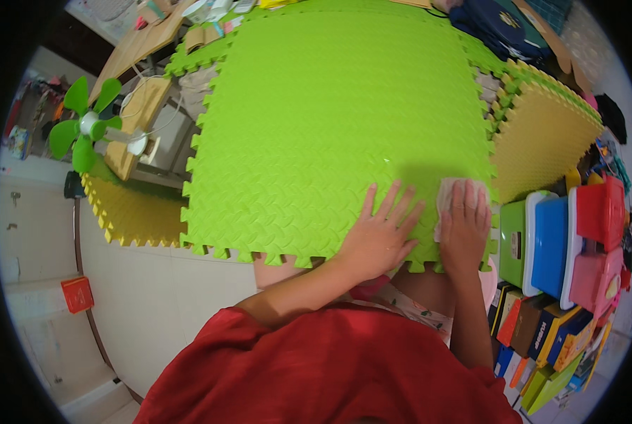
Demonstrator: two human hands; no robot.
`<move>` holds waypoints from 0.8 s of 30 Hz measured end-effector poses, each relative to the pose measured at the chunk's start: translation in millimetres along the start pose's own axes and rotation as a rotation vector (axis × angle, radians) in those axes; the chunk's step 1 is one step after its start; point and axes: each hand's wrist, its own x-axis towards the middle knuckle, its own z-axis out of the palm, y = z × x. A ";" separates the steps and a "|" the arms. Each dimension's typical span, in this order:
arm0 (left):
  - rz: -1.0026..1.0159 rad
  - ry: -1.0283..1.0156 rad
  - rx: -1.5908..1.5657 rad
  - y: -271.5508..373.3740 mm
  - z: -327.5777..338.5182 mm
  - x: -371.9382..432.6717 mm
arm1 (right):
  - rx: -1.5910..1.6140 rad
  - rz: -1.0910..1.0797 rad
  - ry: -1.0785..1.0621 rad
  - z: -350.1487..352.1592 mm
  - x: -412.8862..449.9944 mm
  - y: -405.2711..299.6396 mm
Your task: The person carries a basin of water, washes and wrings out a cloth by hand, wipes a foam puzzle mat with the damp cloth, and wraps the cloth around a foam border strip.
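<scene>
Before me lies a large green foam mat tile (pixel 316 116) with interlocking toothed edges and a raised tread pattern. My left hand (pixel 377 236) rests palm down on its near part, fingers spread, holding nothing. Under the fingers of my right hand (pixel 463 228) is a white cloth or wipe (pixel 445 204), pressed flat onto the mat by its near right corner. Part of the cloth is hidden beneath that hand. The mat's near edge reaches over my legs.
Left stands a green-bladed fan (pixel 88 124) beside a small wooden stand (pixel 135 127). Yellow-backed foam tiles (pixel 546 135) lean at right, above stacked lidded plastic bins (pixel 549 244) and several books or boxes (pixel 533 323). A dark blue bag (pixel 493 29) lies at the far right.
</scene>
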 end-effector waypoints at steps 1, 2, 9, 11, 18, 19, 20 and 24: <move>-0.018 0.002 0.012 -0.7 0.6 -0.9 | 0.013 -0.016 0.002 0.1 -0.4 -1.0; -0.010 0.010 -0.008 -1.4 1.0 -1.7 | 0.005 -0.014 0.011 0.1 -0.8 -2.1; -0.003 0.050 -0.056 -3.2 2.2 -7.9 | -0.022 -0.056 0.038 -0.7 -11.9 -6.4; -0.005 0.055 -0.052 -3.3 2.2 -9.6 | -0.006 -0.064 0.037 -3.7 -17.8 -9.3; 0.030 0.051 -0.016 1.9 4.6 -7.8 | 0.051 -0.071 -0.033 -13.4 -45.9 -10.4; 0.059 0.054 -0.024 2.1 7.2 -7.2 | 0.034 -0.046 -0.026 -17.9 -51.1 -9.5; 0.037 0.056 0.008 -1.3 9.8 -9.6 | 0.113 -0.081 -0.054 -22.0 -55.4 -11.5; 0.049 0.021 0.029 -2.1 3.8 -12.8 | 0.247 -0.130 -0.115 -36.7 -78.3 -7.0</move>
